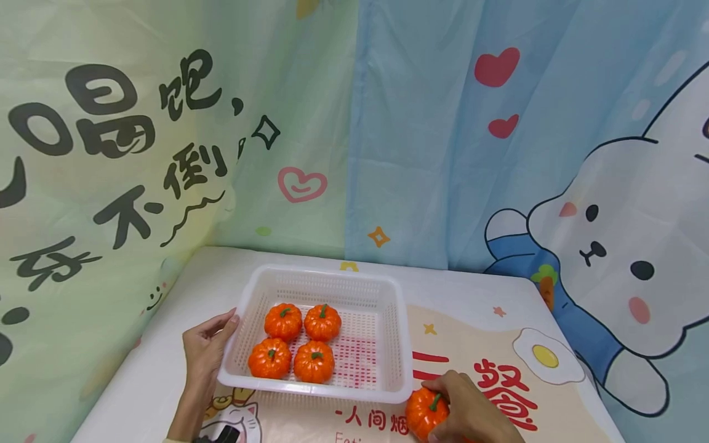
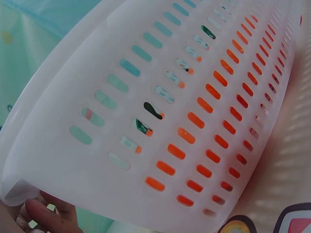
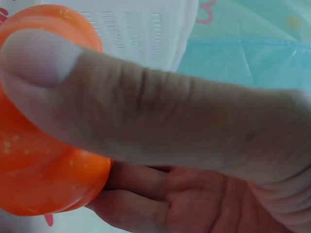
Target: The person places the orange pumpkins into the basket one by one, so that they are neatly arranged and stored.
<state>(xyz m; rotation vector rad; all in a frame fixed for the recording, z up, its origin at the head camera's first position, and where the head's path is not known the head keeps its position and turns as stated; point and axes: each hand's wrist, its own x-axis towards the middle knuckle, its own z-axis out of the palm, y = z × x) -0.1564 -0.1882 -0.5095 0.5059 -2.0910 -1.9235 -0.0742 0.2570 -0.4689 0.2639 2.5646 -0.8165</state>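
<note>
My right hand (image 1: 471, 412) grips a small orange pumpkin (image 1: 425, 413) with a green stem, just outside the front right corner of a white plastic basket (image 1: 401, 344). In the right wrist view the thumb (image 3: 131, 102) lies across the pumpkin (image 3: 53, 184) and the other fingers curl under it. With my left hand (image 1: 205, 344) I hold the basket by its left rim; in the left wrist view its fingers (image 2: 51, 213) pinch a corner of the rim. Several matching pumpkins (image 1: 314, 362) sit in the left half of the basket, in two rows.
The basket stands on a white table (image 1: 183, 295) with a printed beige mat (image 1: 460, 344). At the bottom edge, near my left wrist, is a small black object (image 1: 226, 434). Printed curtains (image 1: 410, 154) hang behind and beside the table.
</note>
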